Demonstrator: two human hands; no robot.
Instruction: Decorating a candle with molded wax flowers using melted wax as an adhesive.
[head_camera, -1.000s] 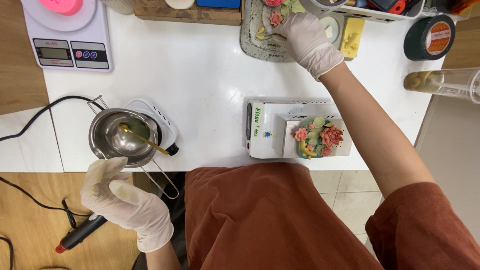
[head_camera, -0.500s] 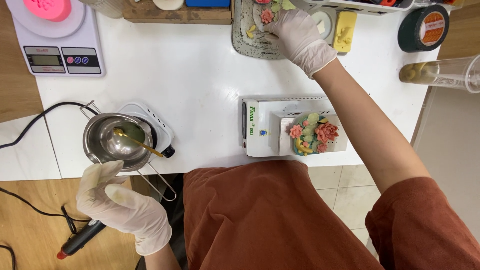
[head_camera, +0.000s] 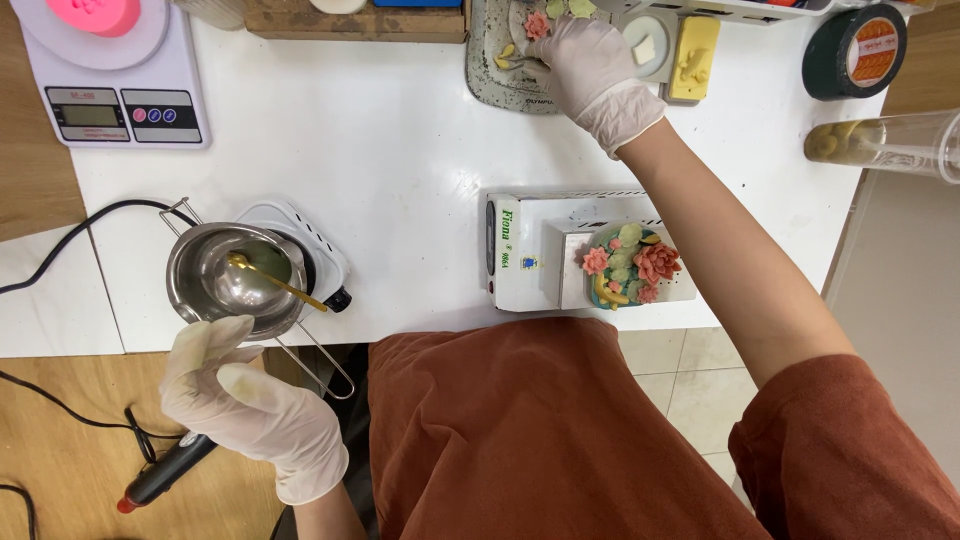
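A: Right hand (head_camera: 592, 70) is stretched far out to the back of the counter (head_camera: 400, 130), gloved, fingers curled down on the grey tray (head_camera: 490, 80) of small moulded flowers.

B: Has it got one?

A: Can't tell. The fingertips are bunched over the pieces, a pink flower (head_camera: 537, 24) just left of the knuckles, but the glove hides whether anything is pinched.

B: And the left hand (head_camera: 240, 405)?

A: Low, off the near edge of the counter, fingers loosely spread, holding nothing I can see. Its fingertips sit just below the steel pot (head_camera: 235, 280), at the root of the wire handle (head_camera: 315, 360), close to touching, though I can't say they do.

B: What's in the pot?

A: A gold spoon (head_camera: 275, 285), bowl in the pot, its handle pointing out right and towards the body, so it runs slantwise away from the left hand's fingers. The pot stands on a small white hotplate (head_camera: 320, 255).

B: So the two hands are well apart.

A: Very. One far and right, one near and left. Between them, right under the right forearm, is the flower bouquet (head_camera: 628, 265) on a white box (head_camera: 530, 250), well nearer the body than the right hand and straight back along the arm.

B: Anything else around?

A: A scale (head_camera: 110, 100) far beyond the left hand, a tape roll (head_camera: 852, 50) right of the right hand, and a dark pen-like tool (head_camera: 160, 470) on the floor by the left wrist.
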